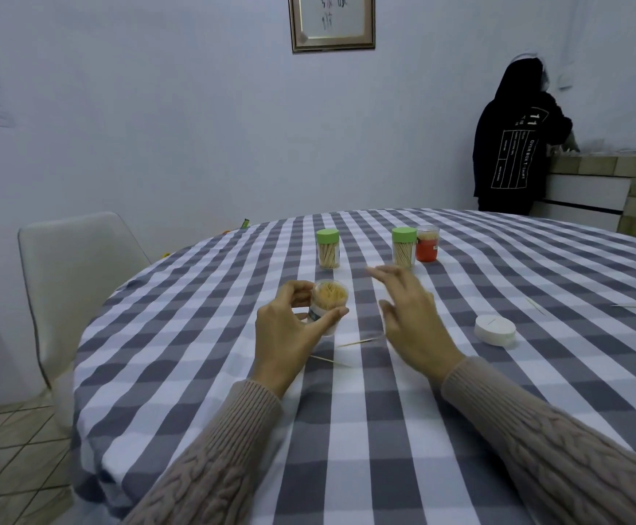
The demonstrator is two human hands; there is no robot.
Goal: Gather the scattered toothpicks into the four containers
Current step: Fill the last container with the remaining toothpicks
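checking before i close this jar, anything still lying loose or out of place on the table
Yes. Loose toothpicks still lie on the checked tablecloth: two just in front of the open jar held by the left hand, and two far right. The white lid sits apart, a toothpick on top.

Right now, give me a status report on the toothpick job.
Left hand grips open container. Right hand open, empty. Loose toothpicks remain. Nothing blocking.

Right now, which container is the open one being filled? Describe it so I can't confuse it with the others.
Start at the checked tablecloth and come to the near edge, in front of the two green-lidded jars. The open container is gripped in the left hand, tilted, its mouth showing packed toothpick tips. It alone has no lid and is being held.
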